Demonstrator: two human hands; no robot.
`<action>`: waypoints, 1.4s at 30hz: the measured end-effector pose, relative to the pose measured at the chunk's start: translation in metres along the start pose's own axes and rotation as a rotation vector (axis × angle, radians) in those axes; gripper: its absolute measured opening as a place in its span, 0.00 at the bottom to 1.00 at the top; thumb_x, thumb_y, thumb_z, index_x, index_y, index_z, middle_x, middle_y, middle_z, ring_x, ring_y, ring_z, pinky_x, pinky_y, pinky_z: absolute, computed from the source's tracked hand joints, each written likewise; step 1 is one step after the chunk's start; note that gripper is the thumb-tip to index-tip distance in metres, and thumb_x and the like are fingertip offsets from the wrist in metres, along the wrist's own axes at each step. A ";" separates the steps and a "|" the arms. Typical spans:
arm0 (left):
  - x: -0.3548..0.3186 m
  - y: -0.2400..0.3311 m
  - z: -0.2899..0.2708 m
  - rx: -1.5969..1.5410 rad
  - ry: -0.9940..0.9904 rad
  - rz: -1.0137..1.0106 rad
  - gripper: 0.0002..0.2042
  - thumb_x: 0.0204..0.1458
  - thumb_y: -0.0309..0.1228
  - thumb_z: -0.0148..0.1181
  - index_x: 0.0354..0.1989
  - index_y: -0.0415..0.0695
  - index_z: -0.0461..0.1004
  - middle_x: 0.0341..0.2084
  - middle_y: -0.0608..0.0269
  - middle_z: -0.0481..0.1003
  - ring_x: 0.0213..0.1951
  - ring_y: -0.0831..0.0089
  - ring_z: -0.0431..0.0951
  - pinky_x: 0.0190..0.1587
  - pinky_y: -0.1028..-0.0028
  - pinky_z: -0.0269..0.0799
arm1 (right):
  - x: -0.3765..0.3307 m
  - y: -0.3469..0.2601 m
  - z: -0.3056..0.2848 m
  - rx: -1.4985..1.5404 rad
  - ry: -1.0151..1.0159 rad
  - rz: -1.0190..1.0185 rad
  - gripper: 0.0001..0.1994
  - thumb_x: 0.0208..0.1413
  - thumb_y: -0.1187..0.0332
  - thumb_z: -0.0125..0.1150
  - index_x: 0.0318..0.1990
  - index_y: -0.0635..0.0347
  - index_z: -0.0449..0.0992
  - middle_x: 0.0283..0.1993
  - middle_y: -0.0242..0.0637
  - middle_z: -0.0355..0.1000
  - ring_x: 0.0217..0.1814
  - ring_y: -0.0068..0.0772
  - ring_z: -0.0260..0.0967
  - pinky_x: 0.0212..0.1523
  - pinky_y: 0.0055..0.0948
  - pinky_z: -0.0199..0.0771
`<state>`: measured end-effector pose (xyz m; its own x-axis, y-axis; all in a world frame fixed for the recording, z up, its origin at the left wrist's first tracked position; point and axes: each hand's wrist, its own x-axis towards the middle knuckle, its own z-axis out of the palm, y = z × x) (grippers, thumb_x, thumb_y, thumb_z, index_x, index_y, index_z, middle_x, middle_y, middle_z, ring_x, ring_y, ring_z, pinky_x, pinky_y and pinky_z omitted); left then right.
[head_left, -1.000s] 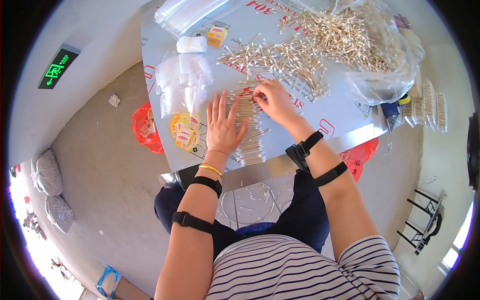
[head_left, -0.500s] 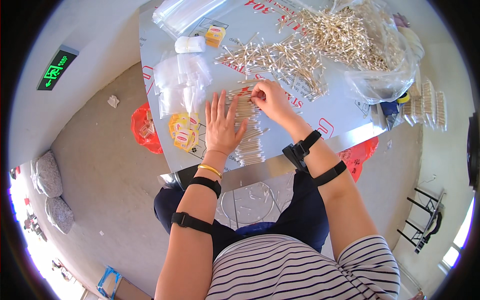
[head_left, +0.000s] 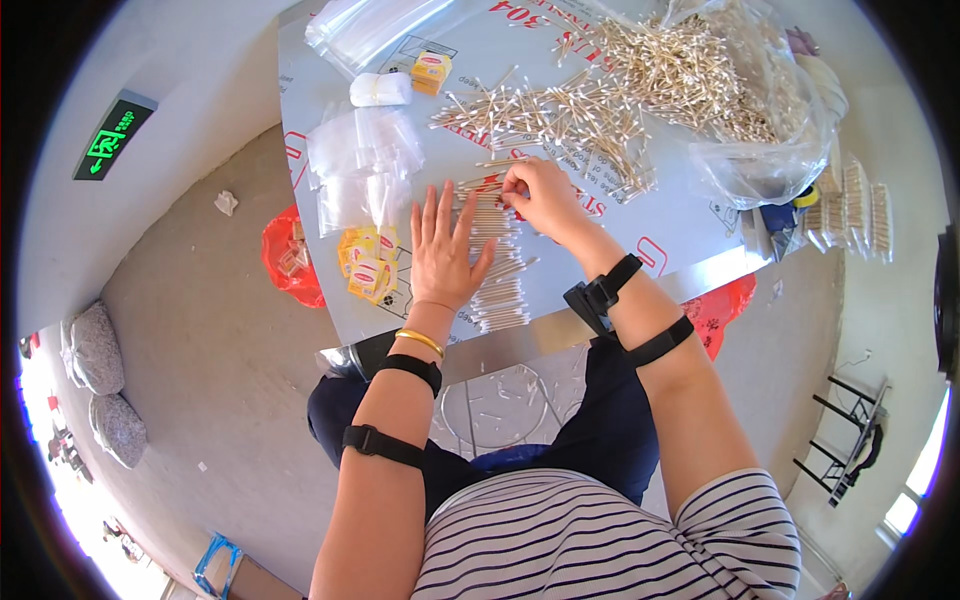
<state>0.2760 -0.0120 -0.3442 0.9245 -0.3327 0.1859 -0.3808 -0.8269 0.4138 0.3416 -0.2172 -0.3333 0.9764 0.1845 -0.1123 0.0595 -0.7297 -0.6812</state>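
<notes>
Cotton swabs lie side by side in a column (head_left: 497, 290) that runs from the table's near edge up between my hands. Along the column's left side rests my left hand (head_left: 443, 255), flat with its fingers stretched out and its fingertips at the swabs. My right hand (head_left: 540, 200) is at the column's upper right end, thumb and forefinger pinched on the tip of a cotton swab. Beyond it spread loose cotton swabs (head_left: 560, 115), leading to a big heap (head_left: 690, 75) beside an open clear plastic bag (head_left: 760, 170).
Left on the metal table (head_left: 590, 290) are clear bags (head_left: 362, 150), a white roll (head_left: 380, 89), yellow cards (head_left: 368, 265) and a small yellow box (head_left: 430, 73). Packed swab bundles (head_left: 850, 215) stand at the right. A red bag (head_left: 290, 260) hangs past the left edge.
My right hand has shifted very slightly at the top of the column, still pinching. My left hand stays where it was.
</notes>
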 end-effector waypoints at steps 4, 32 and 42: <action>0.000 0.000 -0.001 0.002 0.002 0.004 0.34 0.61 0.47 0.58 0.74 0.49 0.61 0.76 0.49 0.54 0.76 0.44 0.50 0.78 0.45 0.42 | -0.004 0.001 0.001 -0.026 0.084 -0.061 0.06 0.52 0.71 0.73 0.35 0.56 0.79 0.36 0.35 0.76 0.44 0.40 0.74 0.48 0.41 0.72; -0.001 -0.001 0.000 -0.031 0.033 -0.008 0.37 0.60 0.48 0.58 0.75 0.44 0.57 0.75 0.45 0.53 0.76 0.45 0.51 0.78 0.46 0.42 | 0.007 -0.013 0.007 -0.123 0.305 -0.306 0.08 0.55 0.75 0.67 0.43 0.53 0.82 0.45 0.33 0.72 0.51 0.43 0.69 0.52 0.42 0.73; -0.001 -0.001 0.000 -0.062 0.019 -0.023 0.36 0.61 0.48 0.57 0.74 0.44 0.57 0.76 0.46 0.53 0.77 0.46 0.50 0.78 0.46 0.41 | 0.023 -0.006 0.006 -0.105 0.313 -0.222 0.02 0.54 0.71 0.69 0.35 0.51 0.83 0.41 0.33 0.73 0.52 0.45 0.69 0.54 0.45 0.70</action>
<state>0.2757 -0.0115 -0.3450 0.9329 -0.3045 0.1921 -0.3599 -0.8044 0.4726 0.3624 -0.2044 -0.3364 0.9524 0.1475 0.2668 0.2817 -0.7606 -0.5849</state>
